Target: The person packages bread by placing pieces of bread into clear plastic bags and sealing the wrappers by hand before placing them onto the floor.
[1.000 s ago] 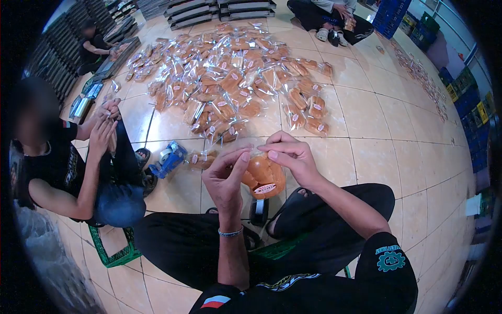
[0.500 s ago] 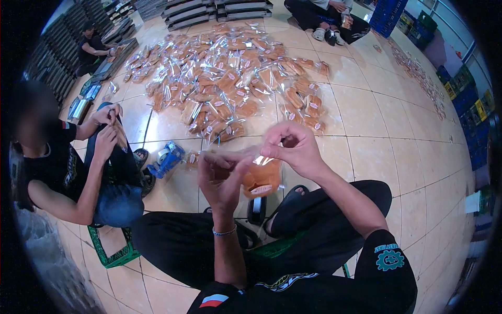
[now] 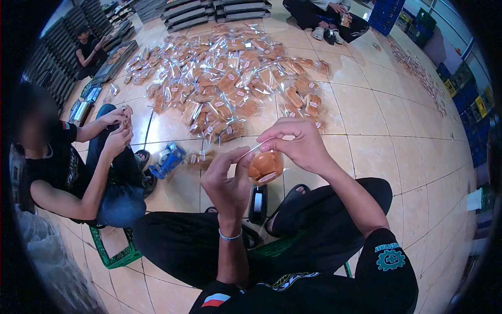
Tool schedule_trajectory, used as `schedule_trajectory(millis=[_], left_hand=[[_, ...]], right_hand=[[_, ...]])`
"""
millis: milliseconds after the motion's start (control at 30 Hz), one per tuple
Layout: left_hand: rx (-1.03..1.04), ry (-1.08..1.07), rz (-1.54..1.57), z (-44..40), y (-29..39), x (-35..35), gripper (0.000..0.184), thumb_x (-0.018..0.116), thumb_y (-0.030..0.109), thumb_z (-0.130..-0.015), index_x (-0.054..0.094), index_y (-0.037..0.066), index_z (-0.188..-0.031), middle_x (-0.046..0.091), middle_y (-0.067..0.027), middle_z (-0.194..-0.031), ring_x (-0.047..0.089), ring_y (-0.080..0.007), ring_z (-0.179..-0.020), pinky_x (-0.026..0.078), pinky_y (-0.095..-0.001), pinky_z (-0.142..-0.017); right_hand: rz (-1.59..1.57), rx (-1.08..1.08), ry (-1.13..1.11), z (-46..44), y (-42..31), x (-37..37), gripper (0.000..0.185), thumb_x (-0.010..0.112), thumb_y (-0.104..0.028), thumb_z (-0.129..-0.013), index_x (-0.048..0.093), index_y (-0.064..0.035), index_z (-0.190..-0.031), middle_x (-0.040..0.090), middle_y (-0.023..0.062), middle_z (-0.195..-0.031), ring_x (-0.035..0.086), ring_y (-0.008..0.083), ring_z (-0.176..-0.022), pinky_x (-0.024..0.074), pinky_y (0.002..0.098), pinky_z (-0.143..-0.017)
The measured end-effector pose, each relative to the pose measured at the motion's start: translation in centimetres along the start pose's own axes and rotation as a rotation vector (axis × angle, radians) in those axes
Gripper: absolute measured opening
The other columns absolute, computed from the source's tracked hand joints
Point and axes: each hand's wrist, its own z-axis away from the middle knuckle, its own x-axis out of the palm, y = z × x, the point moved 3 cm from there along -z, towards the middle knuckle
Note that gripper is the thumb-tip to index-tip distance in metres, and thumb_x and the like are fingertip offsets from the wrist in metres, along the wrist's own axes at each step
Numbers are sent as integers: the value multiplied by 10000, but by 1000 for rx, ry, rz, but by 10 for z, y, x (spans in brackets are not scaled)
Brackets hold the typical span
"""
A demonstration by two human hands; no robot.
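Observation:
A round brown bread in a clear plastic bag (image 3: 265, 167) hangs between my hands, its pink-and-white label facing me. My left hand (image 3: 227, 180) pinches one end of the gathered bag top, which shows as a thin pale strip. Fingers of my right hand (image 3: 295, 146) pinch the other end, just above the bread. Below the bread, a black tape dispenser (image 3: 257, 204) with a white roll stands on the floor between my feet. Another bagged bread (image 3: 198, 158) lies left of my hands.
A large pile of bagged breads (image 3: 219, 78) covers the tiles ahead. At left sits a co-worker (image 3: 68, 167) beside a blue object (image 3: 168, 159). Two more people sit farther back. Dark trays (image 3: 188, 13) and blue crates (image 3: 386, 15) are stacked behind; a green crate (image 3: 112, 256) is at lower left.
My hands have drawn the bag top into a narrow strip, and the bread has swung and turned beneath them. The co-worker's hands at left have moved.

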Motion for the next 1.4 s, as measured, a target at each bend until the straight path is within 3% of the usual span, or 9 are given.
schedule_trajectory(millis=[233,300,533,633,733,800,1067,1267,1400], left_hand=[[-137,-91,126,2,-12,8,86,740,-7,-812,664,-4,-854,676,-80,-822,648,-150,-746,525,-303,-720],[-154,-74,167,2,-14,10,79,733,-15,-813,661,-3,-845,674,-78,-822,639,-138,-757,515,-286,-730],[-296,-124,469,3,-28,12,142,784,-12,-755,714,9,-876,691,-26,-817,604,-114,-765,469,-247,-767],[-121,-109,223,3,-24,10,210,806,-20,-716,736,17,-910,701,-14,-821,586,-120,-788,462,-263,-774],[-98,31,109,4,-24,13,211,813,-21,-693,731,40,-878,683,-28,-766,580,-156,-778,449,-303,-750],[-29,16,-26,7,-16,15,188,800,-16,-706,720,39,-867,691,-45,-798,608,-170,-789,459,-312,-760],[94,-67,-396,9,-17,21,134,772,5,-726,683,51,-816,610,-72,-759,571,-235,-785,434,-364,-726],[-104,-225,-181,7,-41,12,89,769,70,-772,688,50,-804,544,-77,-815,562,-237,-857,443,-347,-784],[-542,-278,562,22,-92,27,143,787,129,-830,680,48,-778,620,-58,-1017,587,-134,-882,455,-263,-728]], right_hand=[[195,-112,-87,0,8,2,90,758,-111,-831,686,-58,-831,690,5,-911,557,106,-800,446,298,-740],[-109,136,-54,2,17,4,101,778,-135,-820,694,-79,-826,667,-31,-888,511,80,-799,421,290,-727],[-94,222,-155,5,19,-3,115,812,-139,-767,751,-93,-854,643,-55,-719,460,74,-698,376,256,-661],[-195,409,-85,8,21,-5,126,820,-116,-759,767,-95,-871,673,-58,-752,447,55,-682,373,253,-657],[-67,375,-12,7,32,0,104,813,-59,-741,776,-73,-837,657,-28,-689,496,68,-701,389,260,-678],[274,-202,83,6,21,1,101,757,-14,-747,738,-50,-840,635,32,-720,516,174,-734,420,308,-685],[705,-306,-143,8,23,4,165,651,-46,-773,576,-47,-920,533,80,-965,505,281,-980,453,414,-762],[588,-200,-326,3,27,-12,182,710,-195,-815,620,-55,-889,550,64,-972,494,264,-1040,432,398,-833],[154,23,-307,0,64,-7,229,746,-264,-854,629,-69,-829,561,10,-949,523,189,-968,392,336,-895]])
